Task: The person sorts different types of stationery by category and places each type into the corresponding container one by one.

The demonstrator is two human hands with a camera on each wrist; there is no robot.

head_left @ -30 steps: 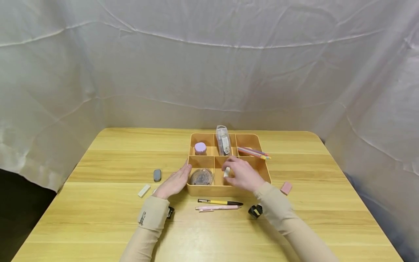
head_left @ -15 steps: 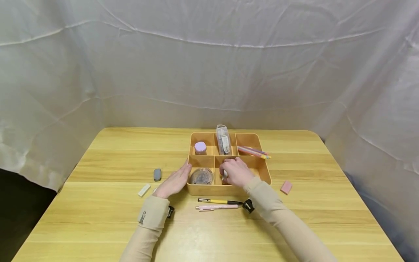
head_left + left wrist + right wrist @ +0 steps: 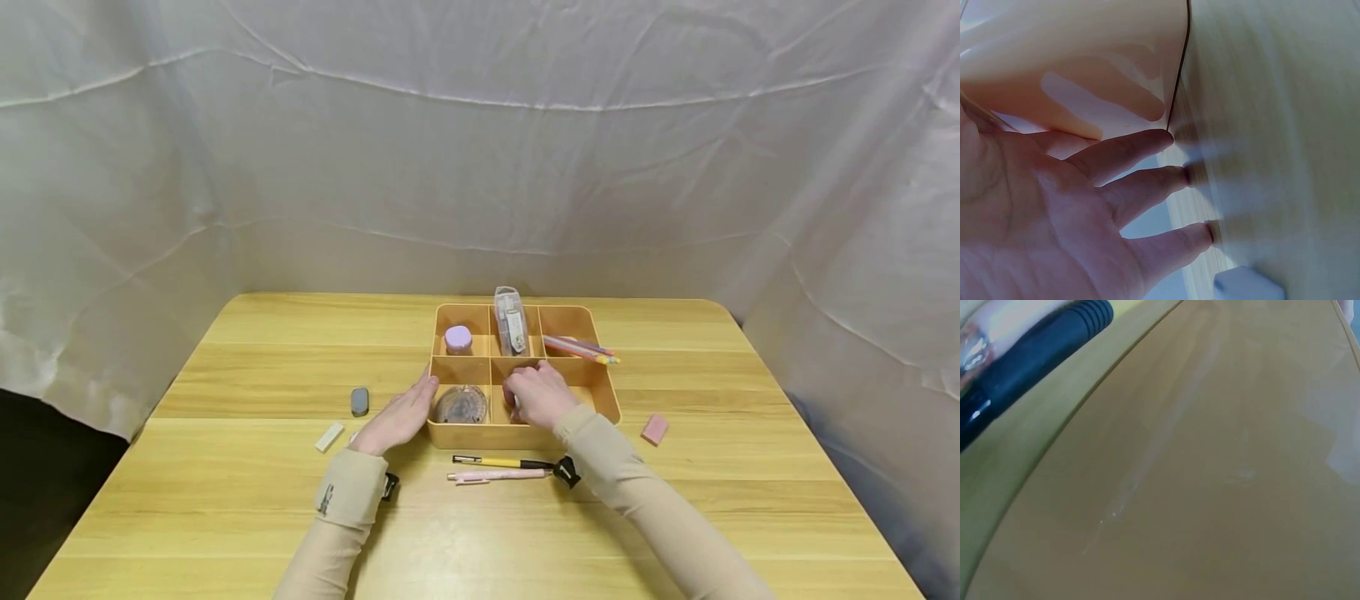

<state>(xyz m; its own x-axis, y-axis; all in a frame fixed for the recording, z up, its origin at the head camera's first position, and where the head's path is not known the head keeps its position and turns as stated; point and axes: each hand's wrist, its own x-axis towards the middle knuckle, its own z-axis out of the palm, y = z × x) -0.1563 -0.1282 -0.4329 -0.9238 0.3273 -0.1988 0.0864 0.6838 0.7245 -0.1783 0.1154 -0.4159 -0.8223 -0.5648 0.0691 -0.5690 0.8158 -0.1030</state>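
Observation:
In the head view an orange divided tray (image 3: 487, 435) stands on the wooden table. My right hand (image 3: 542, 395) reaches down into its front right compartment, fingers curled and pinching a small white eraser (image 3: 516, 402) that they mostly cover. The tray's outer front wall (image 3: 1210, 487) fills the right wrist view. My left hand (image 3: 397, 417) lies against the tray's left side with fingers extended; in the left wrist view its fingertips reach down to the table. A clear round disc-like item (image 3: 461, 405) sits in the front left compartment.
Behind are a lilac container (image 3: 458, 339), a clear upright case (image 3: 512, 321) and coloured pencils (image 3: 581, 348) leaning over the rim. A yellow-black pen (image 3: 498, 462) and pink pen (image 3: 498, 476) lie in front. Grey (image 3: 360, 402), white (image 3: 330, 437) and pink (image 3: 655, 429) erasers flank the tray.
My right hand has moved slightly left and lower into the front right compartment with the white eraser, which is now more covered. The left hand stays against the tray.

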